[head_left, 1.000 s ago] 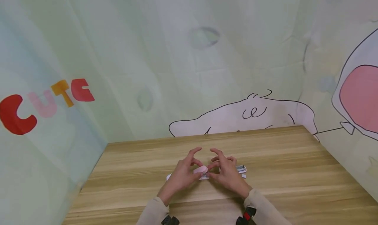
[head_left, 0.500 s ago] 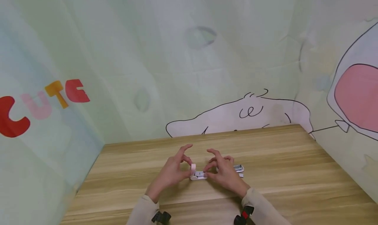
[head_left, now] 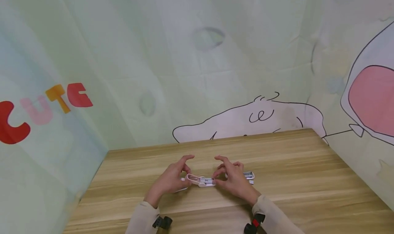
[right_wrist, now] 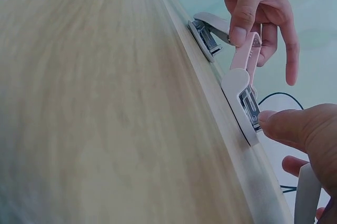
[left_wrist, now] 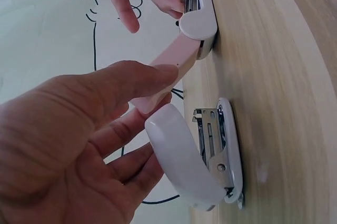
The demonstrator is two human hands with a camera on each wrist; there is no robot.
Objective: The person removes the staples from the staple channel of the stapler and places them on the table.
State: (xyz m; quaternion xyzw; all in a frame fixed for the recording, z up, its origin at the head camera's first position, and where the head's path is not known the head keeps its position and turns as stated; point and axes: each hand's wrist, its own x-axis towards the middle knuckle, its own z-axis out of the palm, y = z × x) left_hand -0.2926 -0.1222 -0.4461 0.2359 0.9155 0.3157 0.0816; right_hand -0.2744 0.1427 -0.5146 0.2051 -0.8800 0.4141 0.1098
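Observation:
A pink-and-white stapler (head_left: 205,181) is on the table between my hands, its pink top arm swung back to the left and its metal staple channel bared. My left hand (head_left: 167,181) pinches that pink arm (left_wrist: 171,58) between thumb and fingers. At the other end, the thumb and a finger of my right hand (head_left: 235,184) pinch the stapler's front by the channel. Just beside my left fingers stands a white stapler (left_wrist: 181,155), its top raised off the metal channel. The far side of the pink arm is partly hidden by my left hand.
Another opened stapler (head_left: 249,175) lies right of my right hand, partly covered by it. A small pale block (head_left: 251,182), perhaps staples, sits beside it. The wooden table (head_left: 292,159) ends at a printed cloth backdrop (head_left: 129,73).
My left hand has moved left, swinging the stapler's pink top arm up and over backward, so its channel is now exposed. The right hand stays at the stapler's front end.

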